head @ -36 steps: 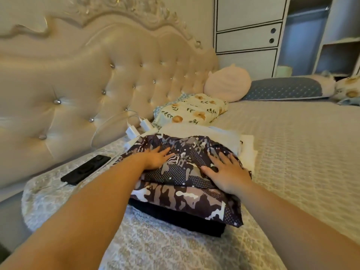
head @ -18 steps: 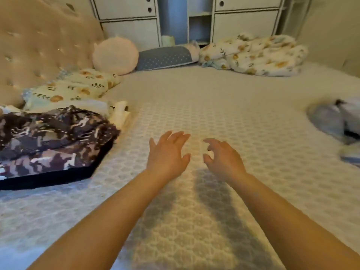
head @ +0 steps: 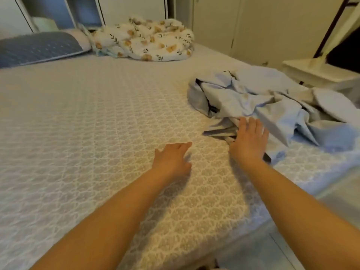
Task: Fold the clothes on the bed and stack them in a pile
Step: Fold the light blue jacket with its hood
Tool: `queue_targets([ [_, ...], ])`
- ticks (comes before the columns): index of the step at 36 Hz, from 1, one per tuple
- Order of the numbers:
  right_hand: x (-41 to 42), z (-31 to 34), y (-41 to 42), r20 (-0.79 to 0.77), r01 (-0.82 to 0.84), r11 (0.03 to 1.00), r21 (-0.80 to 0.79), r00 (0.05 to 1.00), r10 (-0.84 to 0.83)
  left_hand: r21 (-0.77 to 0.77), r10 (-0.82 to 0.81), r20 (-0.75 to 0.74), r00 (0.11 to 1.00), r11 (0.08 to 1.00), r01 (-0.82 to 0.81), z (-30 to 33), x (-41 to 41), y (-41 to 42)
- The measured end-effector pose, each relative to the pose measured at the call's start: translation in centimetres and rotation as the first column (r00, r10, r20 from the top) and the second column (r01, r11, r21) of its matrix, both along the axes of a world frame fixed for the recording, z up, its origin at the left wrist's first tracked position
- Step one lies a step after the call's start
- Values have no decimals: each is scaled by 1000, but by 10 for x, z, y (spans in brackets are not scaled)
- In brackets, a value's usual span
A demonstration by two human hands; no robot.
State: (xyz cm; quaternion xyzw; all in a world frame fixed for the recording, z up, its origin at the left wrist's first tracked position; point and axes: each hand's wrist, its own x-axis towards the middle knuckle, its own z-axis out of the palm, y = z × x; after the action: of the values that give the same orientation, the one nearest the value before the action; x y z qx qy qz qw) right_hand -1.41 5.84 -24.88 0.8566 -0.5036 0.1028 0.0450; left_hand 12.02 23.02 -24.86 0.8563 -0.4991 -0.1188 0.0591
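While open, right hand (head: pixel 248 140) touches blue garment (head: pixel 272 106)

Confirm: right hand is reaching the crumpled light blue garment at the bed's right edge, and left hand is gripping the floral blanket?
Not quite. In the head view the left hand is open over the bedspread, holding nothing; the floral blanket lies far off. The right hand at the light blue garment is correct.

Head cam – looks fwd-down, near bed (head: pixel 97 133).

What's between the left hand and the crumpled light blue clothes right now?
In the head view, only patterned bedspread and the right hand, which rests at the edge of the light blue clothes. The left hand touches no garment.
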Motion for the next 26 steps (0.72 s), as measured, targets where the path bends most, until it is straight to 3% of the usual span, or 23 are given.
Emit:
queue_targets([
  [4,-12,-10,-37,-105,5,1000,-26,994,-7,-42,-39,-4,999,998,39,-10,-2,-32],
  [8,-1,-6,-47,16,-250,967,-48,968,251,-240,-96,108,990,963,120,-12,1,-55],
  [11,12,8,-35,179,-479,870,116,872,457,-313,-157,237,959,922,228,-3,5,-72],
  [15,10,30,-17,257,-682,725,97,721,644,-334,-231,346,909,875,349,17,12,-88],
  [19,-1,46,-2,250,-675,736,53,722,645,-283,-282,461,842,852,440,38,20,-81],
  [23,-13,51,8,1,-620,775,-126,781,625,-236,-269,527,806,865,443,64,36,-51],
  [26,-24,54,8,-30,-537,815,-217,839,544,-233,-229,565,793,878,419,89,58,-16],
])
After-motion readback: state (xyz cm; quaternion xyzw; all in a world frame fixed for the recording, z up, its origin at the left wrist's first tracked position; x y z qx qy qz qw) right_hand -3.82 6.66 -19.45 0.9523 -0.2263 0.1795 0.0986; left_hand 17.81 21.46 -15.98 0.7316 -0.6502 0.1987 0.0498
